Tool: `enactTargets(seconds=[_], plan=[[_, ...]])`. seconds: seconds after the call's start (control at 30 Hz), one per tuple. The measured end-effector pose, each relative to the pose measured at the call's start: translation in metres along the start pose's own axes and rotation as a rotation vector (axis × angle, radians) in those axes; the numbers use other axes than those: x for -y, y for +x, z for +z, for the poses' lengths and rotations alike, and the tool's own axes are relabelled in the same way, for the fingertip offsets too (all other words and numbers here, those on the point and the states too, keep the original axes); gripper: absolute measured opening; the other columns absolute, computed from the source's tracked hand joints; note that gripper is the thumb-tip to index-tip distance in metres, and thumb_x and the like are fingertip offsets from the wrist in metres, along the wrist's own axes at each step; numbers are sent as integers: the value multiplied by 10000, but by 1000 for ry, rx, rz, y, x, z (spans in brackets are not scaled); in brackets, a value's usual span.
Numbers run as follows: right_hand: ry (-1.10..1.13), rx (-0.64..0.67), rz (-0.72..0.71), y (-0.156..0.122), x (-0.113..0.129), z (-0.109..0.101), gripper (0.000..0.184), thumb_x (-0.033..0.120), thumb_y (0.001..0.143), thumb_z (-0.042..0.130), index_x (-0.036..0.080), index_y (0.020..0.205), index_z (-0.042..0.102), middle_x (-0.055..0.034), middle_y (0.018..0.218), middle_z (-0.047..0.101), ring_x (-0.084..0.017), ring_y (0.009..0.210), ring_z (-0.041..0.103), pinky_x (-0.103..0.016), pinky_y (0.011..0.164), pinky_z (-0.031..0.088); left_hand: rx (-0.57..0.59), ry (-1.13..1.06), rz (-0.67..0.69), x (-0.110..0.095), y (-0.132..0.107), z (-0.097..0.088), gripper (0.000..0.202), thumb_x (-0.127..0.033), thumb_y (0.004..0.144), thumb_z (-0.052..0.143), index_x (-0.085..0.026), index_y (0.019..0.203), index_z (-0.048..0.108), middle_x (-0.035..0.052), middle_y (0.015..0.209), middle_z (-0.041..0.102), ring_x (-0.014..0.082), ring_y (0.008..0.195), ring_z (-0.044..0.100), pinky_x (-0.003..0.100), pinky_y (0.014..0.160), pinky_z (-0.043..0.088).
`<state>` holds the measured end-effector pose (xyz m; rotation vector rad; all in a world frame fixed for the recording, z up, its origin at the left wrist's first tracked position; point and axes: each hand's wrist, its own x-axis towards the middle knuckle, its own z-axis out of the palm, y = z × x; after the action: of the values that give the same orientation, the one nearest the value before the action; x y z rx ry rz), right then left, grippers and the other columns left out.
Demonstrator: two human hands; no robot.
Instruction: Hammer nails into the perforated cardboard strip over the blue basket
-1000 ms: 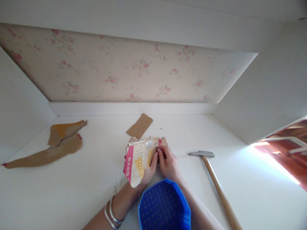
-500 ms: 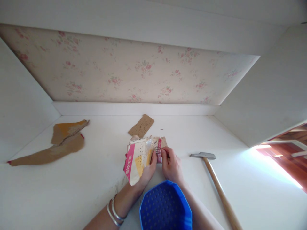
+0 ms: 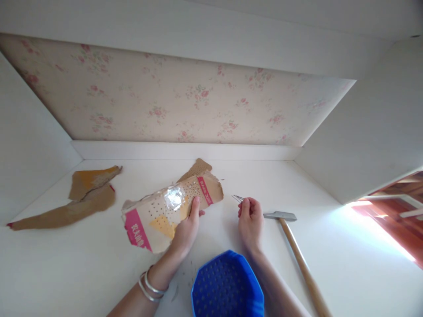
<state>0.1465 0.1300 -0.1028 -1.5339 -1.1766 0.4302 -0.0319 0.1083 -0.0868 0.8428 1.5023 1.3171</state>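
Note:
My left hand (image 3: 187, 226) is closed on the edge of a torn cardboard piece (image 3: 157, 215), its thumb lying on top. The cardboard is pale with pink printed bands, a yellow patch, many punched holes and shiny clear tape. To the right of it, my right hand (image 3: 251, 222) pinches a few thin metal nails (image 3: 237, 198) that point up and left. Below and between my hands stands a blue basket (image 3: 254, 281) with a pattern of dots across its bottom.
A hammer (image 3: 299, 253) with a wooden handle lies right of my right hand. A brown perforated cardboard scrap (image 3: 201, 166) is partly covered by the held piece. Torn brown cardboard (image 3: 82, 204) lies at the left. White side panels and a back ledge enclose the surface.
My hands have moved apart. The cardboard has swung left and turned more face-up in my left hand, and my right hand has drawn the nails away to the right.

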Motion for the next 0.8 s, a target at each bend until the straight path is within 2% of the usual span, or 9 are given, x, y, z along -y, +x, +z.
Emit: enactTargets(seconds=[0.1,0.2,0.27,0.4,0.53,0.8], plan=[[-46,95,-34,-1,-1,0,319,467,978,405,218,956,603,-27,753,681,-199,631,621,-301,581,468,-139,-69,74,-4,9,-2,409,-531,805,665,-228,1079,675,32,854,737,192,605,633,295,626,492],[-88,238,-129,-5,4,-1,274,420,953,481,233,930,680,-40,841,727,-218,732,656,-322,676,483,-159,-206,137,-7,15,-1,456,-496,800,678,-229,1165,618,35,1040,703,120,541,569,258,559,487],[-109,314,-194,-6,7,-1,257,382,952,494,242,926,708,-42,881,733,-224,784,662,-326,728,487,-150,-221,149,-7,17,0,442,-490,799,680,-216,1141,625,36,1030,695,105,535,550,242,538,478],[-144,396,-279,-7,10,-3,258,301,958,468,236,954,718,-55,903,724,-221,793,667,-314,713,498,-144,-193,131,-4,16,0,418,-497,797,681,-201,1091,645,43,969,699,117,556,558,240,533,471],[-184,423,-328,-8,11,-2,255,216,938,461,217,928,716,-64,909,717,-215,788,661,-307,700,501,-127,-188,120,-3,17,-1,433,-501,788,686,-207,1103,643,51,1017,705,123,559,570,245,526,472],[-264,425,-404,-8,8,1,238,116,858,520,176,908,745,-94,916,726,-258,857,619,-367,796,494,-93,-129,87,-5,13,-1,437,-521,768,701,-198,1062,681,64,1020,733,143,543,608,270,538,501]])
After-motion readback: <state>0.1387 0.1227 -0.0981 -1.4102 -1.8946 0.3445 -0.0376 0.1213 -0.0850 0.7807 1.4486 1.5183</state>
